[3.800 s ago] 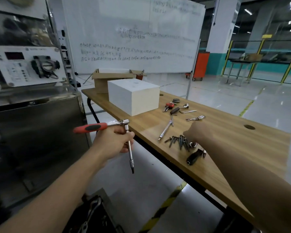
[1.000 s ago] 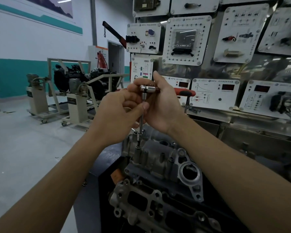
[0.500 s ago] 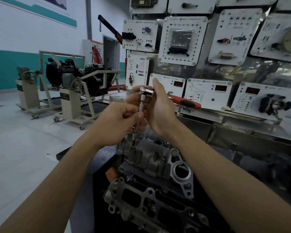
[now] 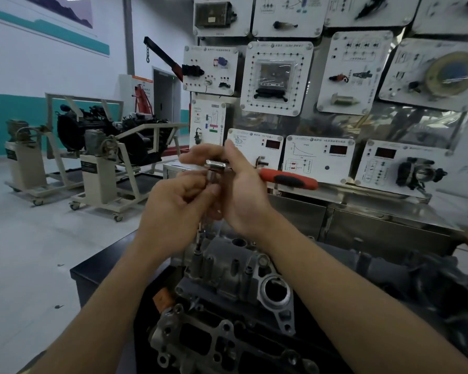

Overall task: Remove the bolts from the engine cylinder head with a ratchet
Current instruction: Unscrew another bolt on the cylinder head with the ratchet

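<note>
Head view: a person's two bare hands work a ratchet (image 4: pixel 283 179) above an engine cylinder head (image 4: pixel 227 267) that sits on a black bench (image 4: pixel 92 273) in a training workshop. The right hand (image 4: pixel 241 195) is closed round the tool where its chrome head meets the red-and-black handle, which sticks out to the right. The left hand (image 4: pixel 173 209) has its fingers curled round the extension bar (image 4: pixel 199 234) just below that head.

The bar drops almost upright to the far left corner of the cylinder head – the bolt beneath its tip is too small to make out. Both hands hide the bar's upper half, and the right forearm crosses the casting's right side.

Nearer the camera lies a second grey casting (image 4: pixel 200 344), with an orange tag (image 4: pixel 162 299) at its far left edge. Behind the bench stands a steel cabinet (image 4: pixel 362 220) under a board of white demonstration panels (image 4: pixel 276 79) – one carries a throttle body (image 4: pixel 416 175), and three have dark red readout windows (image 4: pixel 338 149). The panels' printed text and diagrams are too fine to read.

At far left, an engine on a wheeled stand (image 4: pixel 114 136) sits before a teal-banded wall, with a red hoist arm (image 4: pixel 162 54) and chain above it.
</note>
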### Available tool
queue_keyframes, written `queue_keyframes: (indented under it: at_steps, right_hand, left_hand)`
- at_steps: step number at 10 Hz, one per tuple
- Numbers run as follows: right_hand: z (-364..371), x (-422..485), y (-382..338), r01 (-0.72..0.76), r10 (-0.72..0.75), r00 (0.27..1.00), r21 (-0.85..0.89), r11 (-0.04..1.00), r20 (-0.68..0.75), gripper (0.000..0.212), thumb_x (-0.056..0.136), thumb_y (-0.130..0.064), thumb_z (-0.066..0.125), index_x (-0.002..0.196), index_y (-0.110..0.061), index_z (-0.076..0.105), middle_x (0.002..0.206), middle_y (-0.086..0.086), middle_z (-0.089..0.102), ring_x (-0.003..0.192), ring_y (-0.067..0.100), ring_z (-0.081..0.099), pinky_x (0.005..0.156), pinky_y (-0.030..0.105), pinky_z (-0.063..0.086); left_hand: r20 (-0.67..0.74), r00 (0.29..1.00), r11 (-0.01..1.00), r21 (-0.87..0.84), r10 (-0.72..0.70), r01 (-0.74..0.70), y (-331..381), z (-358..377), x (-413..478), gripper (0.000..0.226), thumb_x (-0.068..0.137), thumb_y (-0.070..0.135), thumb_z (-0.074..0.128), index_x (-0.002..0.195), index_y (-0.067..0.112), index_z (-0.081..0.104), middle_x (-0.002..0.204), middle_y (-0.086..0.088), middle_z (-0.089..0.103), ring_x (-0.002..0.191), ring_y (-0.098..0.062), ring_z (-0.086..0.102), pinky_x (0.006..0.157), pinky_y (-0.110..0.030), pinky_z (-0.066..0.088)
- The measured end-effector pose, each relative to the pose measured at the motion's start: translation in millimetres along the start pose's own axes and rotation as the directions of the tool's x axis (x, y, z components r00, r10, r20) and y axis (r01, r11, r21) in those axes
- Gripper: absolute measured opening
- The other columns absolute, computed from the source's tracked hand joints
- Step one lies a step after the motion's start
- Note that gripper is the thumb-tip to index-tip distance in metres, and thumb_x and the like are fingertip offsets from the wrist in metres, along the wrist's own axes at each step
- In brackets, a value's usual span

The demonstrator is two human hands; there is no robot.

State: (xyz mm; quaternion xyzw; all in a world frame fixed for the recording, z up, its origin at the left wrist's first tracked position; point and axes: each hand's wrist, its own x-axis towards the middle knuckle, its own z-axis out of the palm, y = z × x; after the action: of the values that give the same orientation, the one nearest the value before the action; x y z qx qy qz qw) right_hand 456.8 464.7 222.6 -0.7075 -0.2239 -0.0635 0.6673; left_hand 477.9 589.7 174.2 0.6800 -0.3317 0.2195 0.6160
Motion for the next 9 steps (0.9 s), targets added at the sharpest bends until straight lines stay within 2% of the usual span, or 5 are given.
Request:
queue_keyframes:
  at_steps: [1, 4, 6, 8, 9]
  right_hand:
    - [4.6, -2.2, -7.1, -0.114, 0.083, 0.992, 0.372, 0.921, 0.099, 0.074, 0.104, -0.055, 0.023, 0.151, 0.0, 0.036, 0.151, 0.038, 0.024, 0.056, 0.005, 0.063, 0.052, 0.019, 0.051]
    - [2.9, -6.3, -16.1, -0.2, 0.198, 0.98, 0.233, 0.952, 0.032, 0.065, 0.108, -0.045, 0.024, 0.149, 0.004, 0.038, 0.15, 0.037, 0.031, 0.067, 0.012, 0.058, 0.058, 0.019, 0.05]
    - [11.0, -0.9, 2.0, 0.371, -0.6, 0.8, -0.758, 0.537, -0.033, 0.03, 0.104, -0.016, 0.048, 0.114, 0.002, 0.07, 0.109, 0.015, 0.073, 0.102, 0.029, 0.066, 0.091, 0.048, 0.049]
    - [5.6, 3.3, 6.4, 0.191, -0.19, 0.981, 0.027, 0.981, -0.032, 0.049, 0.106, -0.043, 0.031, 0.121, -0.013, 0.067, 0.129, 0.012, 0.066, 0.105, 0.015, 0.065, 0.072, 0.019, 0.053]
    - [1.8, 6.3, 10.5, -0.086, 0.036, 0.992, 0.441, 0.893, 0.121, 0.059, 0.105, -0.057, 0.022, 0.121, -0.021, 0.066, 0.135, 0.009, 0.061, 0.075, 0.014, 0.06, 0.044, 0.018, 0.033]
  left_hand:
    - [0.085, 0.992, 0.986, -0.135, -0.089, 0.1, -3.4, -5.0, 8.1, 0.022, 0.091, 0.018, 0.064, 0.074, 0.005, 0.071, 0.067, -0.009, 0.072, 0.056, -0.019, 0.069, 0.057, -0.025, 0.058]
    - [0.232, 0.963, 0.965, -0.189, -0.136, 0.182, 2.6, -18.8, 8.0, 0.024, 0.091, 0.023, 0.057, 0.085, 0.017, 0.079, 0.081, -0.011, 0.076, 0.075, -0.026, 0.075, 0.068, -0.026, 0.061]
    - [-0.156, 0.983, 0.92, 0.392, 0.095, -0.026, 17.5, -5.3, -7.0, 0.031, 0.09, 0.008, 0.068, 0.062, 0.022, 0.065, 0.049, 0.006, 0.061, 0.053, -0.001, 0.059, 0.048, -0.012, 0.043]
    - [0.021, 0.967, 0.961, -0.107, -0.255, 0.256, 12.0, -6.8, 2.5, 0.021, 0.093, 0.022, 0.066, 0.075, 0.018, 0.075, 0.077, -0.001, 0.076, 0.073, -0.016, 0.073, 0.068, -0.028, 0.059]
    - [0.314, 0.913, 0.858, -0.358, -0.26, 0.368, 4.9, -18.8, 11.6, 0.025, 0.09, 0.023, 0.057, 0.086, 0.015, 0.08, 0.086, -0.014, 0.074, 0.078, -0.024, 0.071, 0.071, -0.028, 0.06]
